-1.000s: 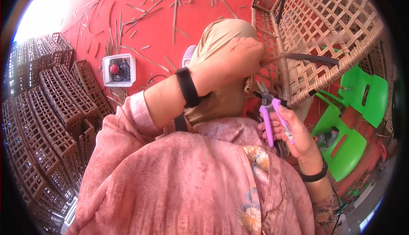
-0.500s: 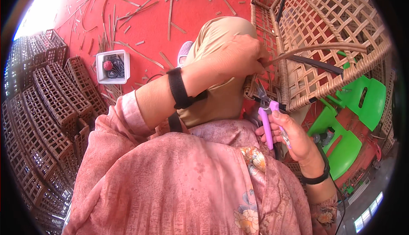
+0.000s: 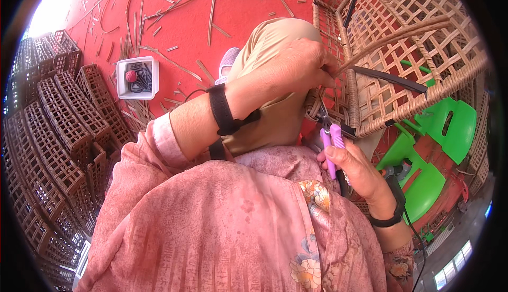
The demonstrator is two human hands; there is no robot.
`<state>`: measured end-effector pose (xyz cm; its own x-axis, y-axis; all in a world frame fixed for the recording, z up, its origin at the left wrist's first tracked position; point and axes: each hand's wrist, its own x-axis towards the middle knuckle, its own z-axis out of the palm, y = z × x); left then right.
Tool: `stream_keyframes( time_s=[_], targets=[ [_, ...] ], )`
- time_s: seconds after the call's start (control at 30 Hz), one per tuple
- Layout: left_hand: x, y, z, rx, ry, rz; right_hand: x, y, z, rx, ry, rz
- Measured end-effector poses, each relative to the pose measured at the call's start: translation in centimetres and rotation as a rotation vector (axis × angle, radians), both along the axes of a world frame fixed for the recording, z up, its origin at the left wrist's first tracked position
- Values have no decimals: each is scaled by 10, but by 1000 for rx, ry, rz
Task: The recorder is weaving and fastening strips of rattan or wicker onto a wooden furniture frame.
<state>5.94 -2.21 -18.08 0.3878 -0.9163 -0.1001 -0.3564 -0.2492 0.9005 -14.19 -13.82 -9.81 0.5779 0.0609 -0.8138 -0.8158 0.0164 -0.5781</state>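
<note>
A woven rattan chair frame (image 3: 423,54) with an open lattice lies across my lap at the upper right. My left hand (image 3: 296,67), with a black strap on its wrist, is closed on a rattan strand (image 3: 397,35) at the frame's edge. My right hand (image 3: 357,173) holds purple-handled pliers (image 3: 330,138), whose jaws point up at the frame's lower corner. A black band sits on my right wrist. My knee in tan trousers (image 3: 275,35) is under the left hand.
Stacks of woven lattice panels (image 3: 58,128) fill the left side. A white square tray (image 3: 137,77) with dark small parts and a red ball sits on the red floor (image 3: 211,6), strewn with cut rattan pieces. A green plastic chair (image 3: 434,149) stands at the right.
My left hand has shifted slightly right along the frame's edge, pulling the strand. The pliers have stayed at the frame's lower corner.
</note>
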Motion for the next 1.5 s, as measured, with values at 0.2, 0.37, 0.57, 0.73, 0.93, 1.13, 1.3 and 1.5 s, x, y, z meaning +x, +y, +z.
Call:
stream_keyframes(
  time_s=[0.2, 0.37, 0.57, 0.73, 0.93, 1.13, 1.3, 1.5],
  targets=[
    [-1, 1, -4, -33, -49, 30, 4, 3, 6, -126, -136, 177],
    [-3, 0, 2, -12, -19, 37, -2, 9, -3, -263, -241, 154],
    [-4, 3, -3, -98, -57, 60, -11, 18, -13, -331, -109, 81],
    [-2, 4, 4, -64, -35, 40, -5, 16, -9, -264, -98, 18],
    [-1, 4, 3, -151, 33, 46, 0, 19, -14, -283, -135, 10],
    [1, -4, -14, -162, 42, 102, -6, 26, -25, -390, -156, -25],
    [10, -4, -16, -46, 60, 414, -16, 17, 8, -148, -420, -255],
    [-9, 49, 29, 112, 192, 124, -74, -30, 0, -354, -799, -998]
  ],
)
